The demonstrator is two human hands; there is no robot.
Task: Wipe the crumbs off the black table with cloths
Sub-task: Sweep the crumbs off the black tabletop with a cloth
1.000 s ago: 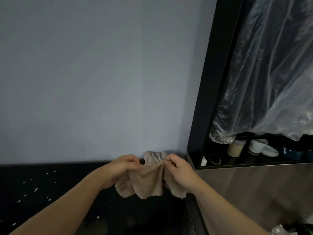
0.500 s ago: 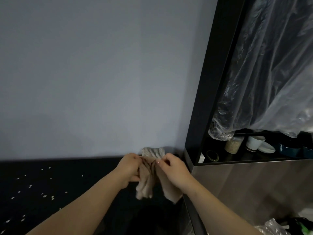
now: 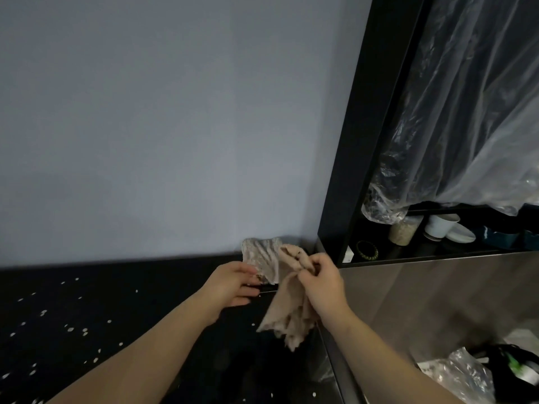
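My right hand point(image 3: 319, 282) grips a beige cloth point(image 3: 287, 319) by its top, and the cloth hangs down over the right end of the black table point(image 3: 145, 293). A second, ribbed grey-beige cloth point(image 3: 261, 258) lies against the wall in the table's far right corner. My left hand point(image 3: 233, 284) reaches to that ribbed cloth with fingers extended, touching its lower edge. White crumbs point(image 3: 70, 328) are scattered over the left part of the table, and a few lie near the front edge.
A grey wall rises behind the table. To the right stands a black shelf unit point(image 3: 347, 170) draped with clear plastic sheeting point(image 3: 466, 126), holding a jar point(image 3: 404, 230), white bowls point(image 3: 446, 227) and a bead bracelet point(image 3: 367, 251). A plastic bag point(image 3: 463, 374) lies on the floor.
Both hands held the beige cloth together earlier. Now my left hand has let go and moved to the ribbed cloth, while my right hand alone holds the beige one, which hangs lower.
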